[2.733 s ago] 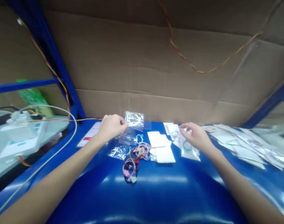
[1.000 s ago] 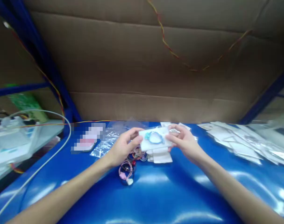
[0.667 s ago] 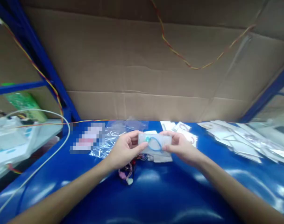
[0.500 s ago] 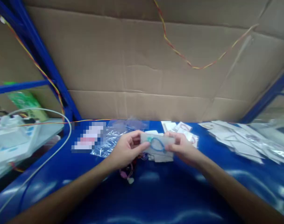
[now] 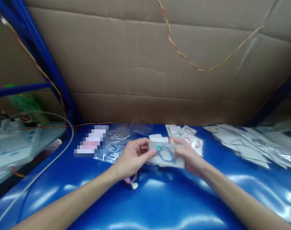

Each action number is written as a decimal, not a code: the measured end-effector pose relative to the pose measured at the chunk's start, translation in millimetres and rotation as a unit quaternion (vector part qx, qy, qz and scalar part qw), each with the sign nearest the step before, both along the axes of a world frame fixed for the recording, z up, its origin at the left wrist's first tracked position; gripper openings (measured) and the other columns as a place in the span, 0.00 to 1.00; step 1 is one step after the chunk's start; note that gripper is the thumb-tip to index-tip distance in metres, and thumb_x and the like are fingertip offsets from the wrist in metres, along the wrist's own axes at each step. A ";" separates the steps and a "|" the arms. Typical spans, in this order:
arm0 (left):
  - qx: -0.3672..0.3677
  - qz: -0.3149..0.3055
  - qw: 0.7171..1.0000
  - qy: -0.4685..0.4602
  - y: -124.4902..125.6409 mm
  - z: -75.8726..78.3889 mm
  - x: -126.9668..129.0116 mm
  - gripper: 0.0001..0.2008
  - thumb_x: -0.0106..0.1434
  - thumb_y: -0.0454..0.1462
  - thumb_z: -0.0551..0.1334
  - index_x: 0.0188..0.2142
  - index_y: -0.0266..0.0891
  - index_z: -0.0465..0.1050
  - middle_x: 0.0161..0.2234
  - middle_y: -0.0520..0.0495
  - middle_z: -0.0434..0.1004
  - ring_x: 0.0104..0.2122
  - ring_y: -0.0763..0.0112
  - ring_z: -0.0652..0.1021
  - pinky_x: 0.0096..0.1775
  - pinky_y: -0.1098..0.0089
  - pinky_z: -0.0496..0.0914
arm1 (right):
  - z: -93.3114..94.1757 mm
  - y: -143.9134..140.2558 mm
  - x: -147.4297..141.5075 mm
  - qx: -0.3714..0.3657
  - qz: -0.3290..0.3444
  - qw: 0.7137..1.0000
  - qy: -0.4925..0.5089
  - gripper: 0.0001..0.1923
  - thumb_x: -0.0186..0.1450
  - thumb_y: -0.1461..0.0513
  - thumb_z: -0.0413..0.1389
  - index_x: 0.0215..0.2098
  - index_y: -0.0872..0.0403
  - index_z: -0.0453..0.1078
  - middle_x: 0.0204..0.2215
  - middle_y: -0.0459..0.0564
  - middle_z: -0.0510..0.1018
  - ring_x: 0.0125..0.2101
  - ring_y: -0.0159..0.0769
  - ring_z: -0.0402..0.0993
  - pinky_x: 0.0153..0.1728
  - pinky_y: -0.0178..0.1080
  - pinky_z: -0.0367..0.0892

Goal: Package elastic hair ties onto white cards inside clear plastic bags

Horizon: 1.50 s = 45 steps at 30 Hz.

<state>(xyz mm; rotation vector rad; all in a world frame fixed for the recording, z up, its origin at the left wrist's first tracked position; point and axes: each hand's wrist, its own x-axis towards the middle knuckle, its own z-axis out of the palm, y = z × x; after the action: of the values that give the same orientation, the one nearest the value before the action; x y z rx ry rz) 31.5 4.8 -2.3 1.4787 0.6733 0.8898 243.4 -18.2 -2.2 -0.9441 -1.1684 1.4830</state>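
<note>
Between my hands is a pale card [image 5: 179, 163] bearing a thin blue hair tie [image 5: 161, 155] with a turquoise ornament at its left. My left hand [image 5: 131, 159] pinches the card's left end, thumb on the front and fingers behind. At the right end, my right hand [image 5: 192, 156] has its fingers bent against the card; part of them is hidden. Below my left wrist lies a small bunch of hair ties with pink and cream pieces [image 5: 133, 183]. White cards [image 5: 157, 137] lie just behind the held one.
Clear plastic bags [image 5: 114, 143] lie on the blue tabletop [image 5: 155, 204] at the back left, beside a blurred-out pink-and-white patch. Carded bands [image 5: 195, 143] lie behind my right hand. Several white packets [image 5: 241, 143] spread to the right. A pale cable [image 5: 52, 163] curves along the left.
The card has moved slightly right and toward me, and now tilts down at its right end. My right fingers have shifted from a front pinch to curling at the card's right edge.
</note>
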 end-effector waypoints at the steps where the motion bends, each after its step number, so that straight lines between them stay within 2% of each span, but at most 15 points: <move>1: -0.005 0.009 1.000 -0.007 1.4 0.5 -0.7 0.12 0.61 0.42 0.72 0.41 0.39 0.78 0.38 0.46 0.87 0.36 0.62 0.85 0.40 0.66 0.79 | 2.0 -0.1 1.1 -0.001 -0.003 1.000 0.009 0.10 0.46 0.65 0.62 0.23 0.52 0.64 0.20 0.40 0.69 0.20 0.29 0.61 0.21 0.31 0.56; 4: -0.011 0.047 0.999 -0.016 7.4 2.8 -4.8 0.14 0.59 0.43 0.73 0.39 0.37 0.77 0.36 0.46 0.87 0.35 0.62 0.85 0.38 0.67 0.80 | 8.7 1.5 6.9 -0.017 0.011 0.998 0.067 0.12 0.54 0.54 0.66 0.29 0.52 0.72 0.26 0.46 0.78 0.28 0.38 0.74 0.29 0.37 0.68; 6: -0.015 0.063 0.998 -0.016 11.1 4.3 -7.7 0.16 0.58 0.44 0.74 0.39 0.37 0.77 0.36 0.45 0.87 0.35 0.61 0.85 0.36 0.67 0.80 | 10.9 4.2 11.0 -0.038 0.044 0.993 0.103 0.19 0.59 0.45 0.61 0.31 0.52 0.76 0.29 0.52 0.82 0.34 0.44 0.78 0.34 0.41 0.72; 7: -0.015 0.069 0.997 -0.014 12.4 4.8 -8.8 0.16 0.58 0.44 0.74 0.40 0.37 0.77 0.37 0.45 0.87 0.35 0.61 0.85 0.36 0.66 0.81 | 10.7 5.6 12.6 -0.041 0.053 0.992 0.109 0.21 0.60 0.44 0.60 0.31 0.53 0.77 0.30 0.54 0.83 0.36 0.46 0.79 0.35 0.43 0.73; 9: -0.011 0.077 0.997 -0.009 13.7 5.0 -9.8 0.16 0.58 0.44 0.74 0.39 0.37 0.77 0.36 0.44 0.86 0.35 0.61 0.85 0.36 0.66 0.81 | 7.7 8.0 14.2 -0.028 0.045 0.994 0.091 0.18 0.61 0.47 0.61 0.33 0.54 0.79 0.32 0.54 0.84 0.37 0.47 0.80 0.36 0.42 0.74; 12: -0.011 0.075 0.997 -0.010 14.0 3.6 -9.6 0.16 0.58 0.44 0.74 0.39 0.36 0.76 0.36 0.44 0.86 0.35 0.61 0.85 0.36 0.65 0.82 | 0.1 9.9 14.7 0.015 0.009 0.999 0.038 0.13 0.61 0.52 0.67 0.36 0.54 0.81 0.32 0.52 0.85 0.35 0.42 0.81 0.36 0.39 0.74; 15: -0.027 0.062 0.997 -0.022 13.8 2.1 -9.2 0.17 0.59 0.44 0.74 0.41 0.36 0.76 0.38 0.43 0.86 0.35 0.61 0.85 0.36 0.64 0.82 | -4.7 10.5 15.6 0.036 0.006 0.999 0.004 0.16 0.59 0.50 0.69 0.36 0.53 0.81 0.32 0.51 0.84 0.32 0.38 0.79 0.37 0.38 0.73; 19: -0.032 0.044 0.998 -0.020 13.2 2.6 -8.9 0.15 0.59 0.43 0.74 0.38 0.37 0.75 0.38 0.44 0.86 0.36 0.61 0.86 0.36 0.65 0.82 | -4.2 10.4 18.0 0.045 0.014 0.999 -0.015 0.17 0.57 0.50 0.71 0.35 0.53 0.81 0.30 0.49 0.83 0.30 0.35 0.77 0.35 0.36 0.71; 24: -0.032 0.041 0.999 -0.010 13.0 3.0 -8.3 0.16 0.59 0.44 0.73 0.40 0.37 0.75 0.38 0.43 0.86 0.35 0.60 0.86 0.35 0.65 0.82 | -1.6 10.1 18.7 0.069 0.017 0.996 -0.048 0.15 0.61 0.51 0.68 0.37 0.54 0.80 0.30 0.47 0.82 0.30 0.34 0.76 0.35 0.35 0.70; 27: -0.028 0.041 0.999 -0.006 13.4 1.7 -8.9 0.15 0.60 0.44 0.73 0.39 0.37 0.75 0.38 0.43 0.86 0.35 0.61 0.86 0.35 0.66 0.81 | -3.6 10.1 16.9 0.059 0.021 0.997 -0.034 0.15 0.63 0.50 0.66 0.41 0.52 0.80 0.33 0.48 0.83 0.32 0.36 0.78 0.35 0.36 0.71; 30: -0.026 0.035 0.999 -0.003 13.5 1.2 -9.3 0.15 0.61 0.44 0.72 0.39 0.37 0.75 0.38 0.44 0.86 0.34 0.61 0.85 0.35 0.66 0.81 | -7.2 10.5 13.8 0.040 0.031 0.999 -0.015 0.13 0.65 0.51 0.64 0.40 0.51 0.79 0.35 0.49 0.84 0.35 0.39 0.79 0.36 0.38 0.72; 33: -0.024 0.047 0.999 0.005 13.9 3.1 -9.5 0.16 0.59 0.44 0.73 0.39 0.36 0.75 0.36 0.44 0.86 0.33 0.62 0.85 0.34 0.67 0.81 | -7.1 11.2 11.0 0.034 0.035 0.999 0.014 0.08 0.66 0.55 0.60 0.34 0.50 0.76 0.33 0.49 0.82 0.34 0.40 0.78 0.34 0.39 0.73; 37: -0.012 0.085 0.996 0.005 16.4 8.4 -12.3 0.16 0.58 0.44 0.74 0.38 0.37 0.75 0.35 0.45 0.86 0.32 0.63 0.85 0.32 0.69 0.79 | 2.7 11.4 11.4 0.035 0.047 0.995 0.085 0.08 0.63 0.59 0.58 0.26 0.51 0.70 0.28 0.46 0.75 0.30 0.39 0.72 0.30 0.40 0.73; 40: 0.007 0.105 0.994 0.008 18.4 11.4 -14.9 0.15 0.57 0.44 0.74 0.36 0.38 0.75 0.34 0.46 0.86 0.33 0.62 0.85 0.35 0.67 0.79 | 10.2 10.7 13.1 0.041 0.017 0.993 0.113 0.06 0.61 0.61 0.58 0.26 0.51 0.69 0.28 0.45 0.73 0.31 0.37 0.70 0.32 0.40 0.73; 45: 0.041 0.115 0.992 0.026 20.4 10.5 -16.4 0.15 0.56 0.46 0.74 0.35 0.38 0.77 0.35 0.45 0.86 0.35 0.60 0.85 0.38 0.66 0.79 | 12.5 12.0 14.4 0.037 -0.048 0.991 0.117 0.01 0.57 0.62 0.59 0.27 0.51 0.71 0.32 0.47 0.78 0.35 0.39 0.73 0.35 0.40 0.72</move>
<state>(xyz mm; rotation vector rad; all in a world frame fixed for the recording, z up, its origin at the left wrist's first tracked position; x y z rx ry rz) 15.1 25.2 8.2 1.5218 0.8683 1.0686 257.8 -6.2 10.3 -0.7434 -0.9861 1.4206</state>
